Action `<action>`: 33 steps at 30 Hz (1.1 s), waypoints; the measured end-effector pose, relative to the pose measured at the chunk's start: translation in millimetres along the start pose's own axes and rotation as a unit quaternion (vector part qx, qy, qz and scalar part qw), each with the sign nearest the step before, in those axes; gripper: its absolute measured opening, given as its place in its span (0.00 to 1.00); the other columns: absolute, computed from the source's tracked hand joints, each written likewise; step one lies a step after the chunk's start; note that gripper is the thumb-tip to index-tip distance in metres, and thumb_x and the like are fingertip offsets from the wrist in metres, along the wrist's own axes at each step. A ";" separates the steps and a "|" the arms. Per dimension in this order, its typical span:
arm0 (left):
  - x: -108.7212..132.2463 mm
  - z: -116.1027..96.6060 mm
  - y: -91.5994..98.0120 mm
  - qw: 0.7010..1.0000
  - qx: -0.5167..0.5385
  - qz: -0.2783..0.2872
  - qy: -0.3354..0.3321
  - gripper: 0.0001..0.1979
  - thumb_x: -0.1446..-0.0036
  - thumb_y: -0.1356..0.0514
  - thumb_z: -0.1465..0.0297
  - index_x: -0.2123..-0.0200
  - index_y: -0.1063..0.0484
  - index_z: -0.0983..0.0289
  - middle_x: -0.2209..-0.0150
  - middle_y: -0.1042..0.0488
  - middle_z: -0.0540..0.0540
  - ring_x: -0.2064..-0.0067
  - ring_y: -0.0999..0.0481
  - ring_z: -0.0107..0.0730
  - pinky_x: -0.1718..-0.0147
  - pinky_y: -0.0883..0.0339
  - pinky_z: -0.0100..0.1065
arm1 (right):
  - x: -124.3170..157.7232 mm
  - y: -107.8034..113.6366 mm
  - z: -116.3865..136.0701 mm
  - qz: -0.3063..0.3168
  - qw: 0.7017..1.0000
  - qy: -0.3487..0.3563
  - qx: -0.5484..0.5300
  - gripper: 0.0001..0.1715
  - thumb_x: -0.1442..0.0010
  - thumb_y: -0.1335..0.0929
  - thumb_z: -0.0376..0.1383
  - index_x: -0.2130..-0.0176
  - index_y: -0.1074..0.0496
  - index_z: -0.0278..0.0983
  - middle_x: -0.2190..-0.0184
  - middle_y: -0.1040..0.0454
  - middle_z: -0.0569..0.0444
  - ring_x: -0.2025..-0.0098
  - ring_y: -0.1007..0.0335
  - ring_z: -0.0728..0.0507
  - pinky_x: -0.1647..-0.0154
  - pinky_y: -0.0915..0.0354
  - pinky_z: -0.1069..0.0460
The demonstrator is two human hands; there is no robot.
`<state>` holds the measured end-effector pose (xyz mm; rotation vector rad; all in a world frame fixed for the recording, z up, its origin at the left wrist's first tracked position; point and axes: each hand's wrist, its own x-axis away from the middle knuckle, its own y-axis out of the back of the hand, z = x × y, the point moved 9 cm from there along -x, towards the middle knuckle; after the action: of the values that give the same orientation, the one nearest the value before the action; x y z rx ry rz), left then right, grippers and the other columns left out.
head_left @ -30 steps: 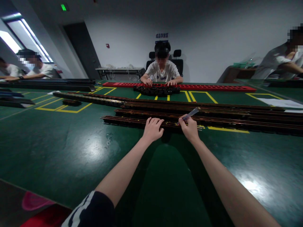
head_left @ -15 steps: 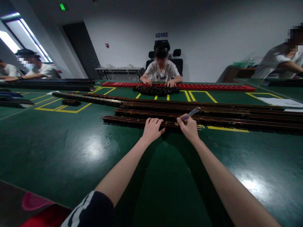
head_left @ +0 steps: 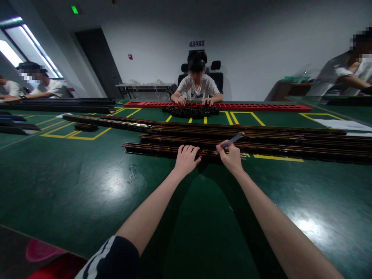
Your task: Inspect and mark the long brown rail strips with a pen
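Note:
My left hand [head_left: 187,159] lies over the nearest bundle of long, thin dark strips [head_left: 151,149], its fingers slightly spread and its thumb apart. Close by on the right, my right hand [head_left: 231,157] is closed in a writing-style pinch around a slim pen-like tool with a clear barrel [head_left: 235,138]. That tool slants, its brownish upper end up and to the right and its lower end down by the strips. The lower tip is too small to make out. More dark strips with coppery edges [head_left: 290,149] lie just beyond both hands.
Across the green table [head_left: 87,186], a person [head_left: 197,87] has both hands at a dark heap [head_left: 192,111] beside a long red slotted rail [head_left: 261,107]. Black profiles [head_left: 64,106] lie at left. Other people sit at both sides. White paper [head_left: 343,124] lies at right.
The view shifts very slightly. Both hands stay in place on the strips, and the right hand keeps its pinch on the pen-like tool.

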<state>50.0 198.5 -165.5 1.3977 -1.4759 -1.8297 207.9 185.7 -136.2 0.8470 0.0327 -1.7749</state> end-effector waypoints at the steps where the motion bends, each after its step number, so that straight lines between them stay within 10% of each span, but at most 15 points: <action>1: 0.1 -0.2 0.1 1.000 0.000 0.001 -0.001 0.18 0.36 0.48 0.63 0.47 0.32 0.62 0.49 0.27 0.58 0.45 0.32 0.42 0.41 0.46 0.48 | 0.1 0.1 0.1 -0.001 1.000 0.000 0.001 0.18 0.44 0.36 0.51 0.72 0.36 0.40 0.79 0.25 0.50 0.75 0.25 0.39 0.71 0.32 0.47; 33: 2.1 1.3 3.3 0.999 0.009 -0.033 -0.005 0.18 0.38 0.50 0.73 0.47 0.31 0.60 0.51 0.26 0.56 0.46 0.32 0.39 0.40 0.47 0.48 | 0.0 2.7 -0.1 -0.013 1.000 -0.008 0.013 0.21 0.43 0.36 0.54 0.72 0.35 0.40 0.79 0.25 0.49 0.75 0.26 0.39 0.71 0.32 0.46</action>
<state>47.2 196.3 -163.6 1.4653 -1.4713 -1.8704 210.2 184.7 -135.3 0.8537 0.0105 -1.8095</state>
